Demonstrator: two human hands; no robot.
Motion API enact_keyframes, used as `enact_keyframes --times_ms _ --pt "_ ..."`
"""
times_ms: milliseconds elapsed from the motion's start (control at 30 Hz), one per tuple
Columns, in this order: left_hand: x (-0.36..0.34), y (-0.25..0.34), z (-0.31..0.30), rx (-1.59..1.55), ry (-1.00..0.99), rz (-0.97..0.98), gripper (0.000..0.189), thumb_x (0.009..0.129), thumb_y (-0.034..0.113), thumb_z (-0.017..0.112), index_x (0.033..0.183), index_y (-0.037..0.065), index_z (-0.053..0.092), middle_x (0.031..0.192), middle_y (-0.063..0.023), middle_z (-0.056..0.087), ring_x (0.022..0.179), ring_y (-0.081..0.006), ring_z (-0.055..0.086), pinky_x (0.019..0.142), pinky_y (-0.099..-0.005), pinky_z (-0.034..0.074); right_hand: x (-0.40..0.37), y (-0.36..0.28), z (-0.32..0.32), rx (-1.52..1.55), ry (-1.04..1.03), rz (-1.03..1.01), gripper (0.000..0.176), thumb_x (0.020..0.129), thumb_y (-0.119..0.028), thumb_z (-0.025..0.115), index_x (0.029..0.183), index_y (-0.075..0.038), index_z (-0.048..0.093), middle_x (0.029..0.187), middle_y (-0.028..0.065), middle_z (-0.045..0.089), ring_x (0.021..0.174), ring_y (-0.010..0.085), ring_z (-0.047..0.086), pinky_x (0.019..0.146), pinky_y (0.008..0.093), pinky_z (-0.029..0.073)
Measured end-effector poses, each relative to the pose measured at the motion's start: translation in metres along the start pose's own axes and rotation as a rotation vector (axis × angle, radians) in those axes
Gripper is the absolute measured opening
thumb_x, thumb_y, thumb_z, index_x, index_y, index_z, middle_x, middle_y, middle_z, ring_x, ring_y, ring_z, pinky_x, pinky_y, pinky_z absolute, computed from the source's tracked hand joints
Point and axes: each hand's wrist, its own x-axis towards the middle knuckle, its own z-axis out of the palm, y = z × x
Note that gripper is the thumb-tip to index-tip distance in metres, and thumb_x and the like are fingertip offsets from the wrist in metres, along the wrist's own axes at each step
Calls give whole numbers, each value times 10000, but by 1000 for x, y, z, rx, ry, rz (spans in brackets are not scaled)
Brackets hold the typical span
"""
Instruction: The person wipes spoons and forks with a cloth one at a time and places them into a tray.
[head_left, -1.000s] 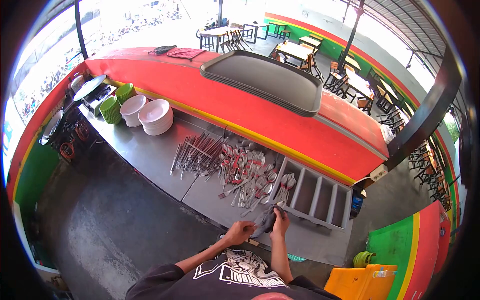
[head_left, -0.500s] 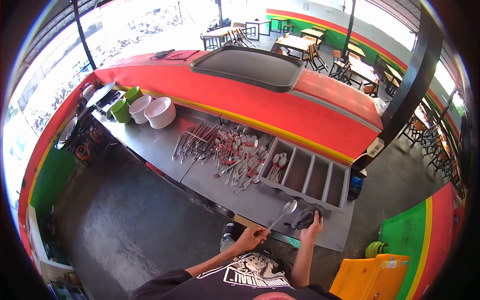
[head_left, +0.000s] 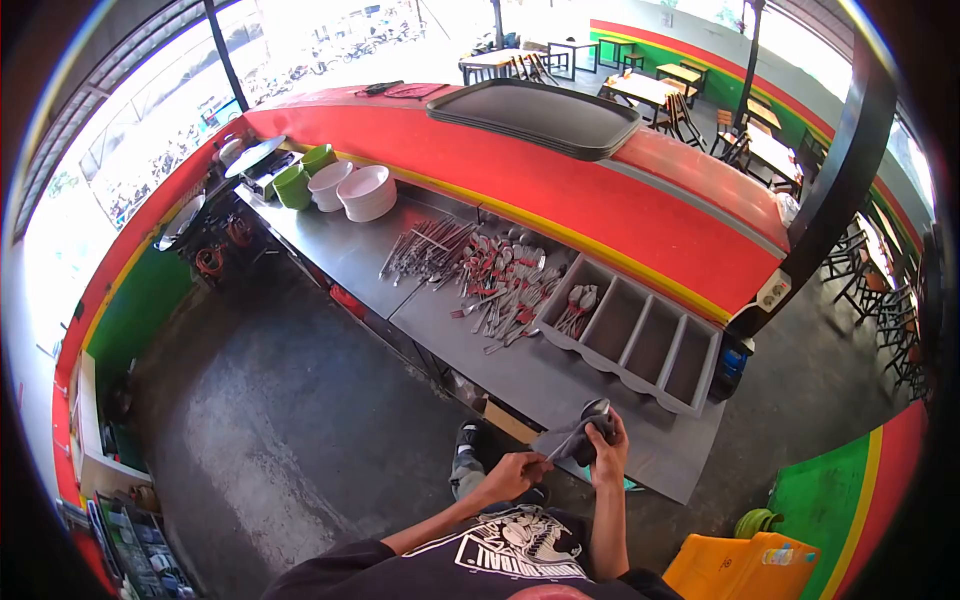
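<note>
My left hand [head_left: 515,475] is closed on the handle end of a metal spoon [head_left: 597,407]. The spoon's bowl shows at the upper end, beside my right hand [head_left: 607,448], which grips a dark grey cloth [head_left: 565,441] wrapped around the spoon. Both hands are in front of my body, at the counter's near edge. Beyond them a grey cutlery tray [head_left: 690,408] has several spoons [head_left: 576,308] in its leftmost compartment. Left of the tray, a loose pile of cutlery [head_left: 500,285] lies on the metal counter [head_left: 440,335].
White bowls [head_left: 367,194] and green containers [head_left: 292,187] stand at the counter's far left. Black trays [head_left: 535,115] lie on the red ledge [head_left: 690,190]. A power socket [head_left: 773,290] is near the dark post. An orange box [head_left: 740,570] is at the lower right.
The cloth in my right hand has come onto the spoon and now wraps around it below the bowl. The view has shifted, so the counter's contents appear farther right.
</note>
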Motion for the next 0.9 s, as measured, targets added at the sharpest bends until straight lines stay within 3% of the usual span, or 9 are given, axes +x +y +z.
enact_keyframes --times_ms 133,233,433,633,733,900 --pt "-8 12 1 89 19 164 197 946 57 560 1096 -41 643 878 -102 699 739 -159 649 686 -302 516 7 7 -13 -169 26 -66 376 783 -33 774 1119 -20 606 969 28 650 843 113 624 763 261 515" --pt "-13 16 5 100 42 182 202 930 37 566 1101 -43 640 909 -119 707 742 -183 662 683 -314 524 5 5 -11 -224 88 -107 287 788 -58 775 1031 -19 629 914 18 646 796 94 606 729 245 501" --pt "-8 19 -5 115 25 115 189 917 94 574 1049 -1 672 762 -126 673 652 -210 629 640 -338 489 5 2 -1 -226 193 -158 231 804 -78 761 988 -18 635 885 12 631 780 83 589 712 234 491" --pt "-2 28 -23 105 -30 130 218 957 199 585 1002 5 671 720 -107 663 627 -178 612 628 -326 481 11 4 1 -313 302 -241 220 804 -76 754 975 -11 632 903 28 626 804 97 587 731 238 491" --pt "8 28 -32 139 -104 108 206 952 153 592 1057 -8 664 753 -72 666 663 -113 583 635 -291 476 18 2 5 -338 297 -309 205 815 -77 742 973 -11 630 906 30 621 812 108 588 739 247 493" --pt "14 43 -50 190 -122 118 241 970 223 585 1039 8 668 719 -54 657 614 -95 558 576 -273 447 21 -6 24 -372 338 -342 182 833 -81 723 975 -21 626 921 36 611 819 118 591 746 257 496"
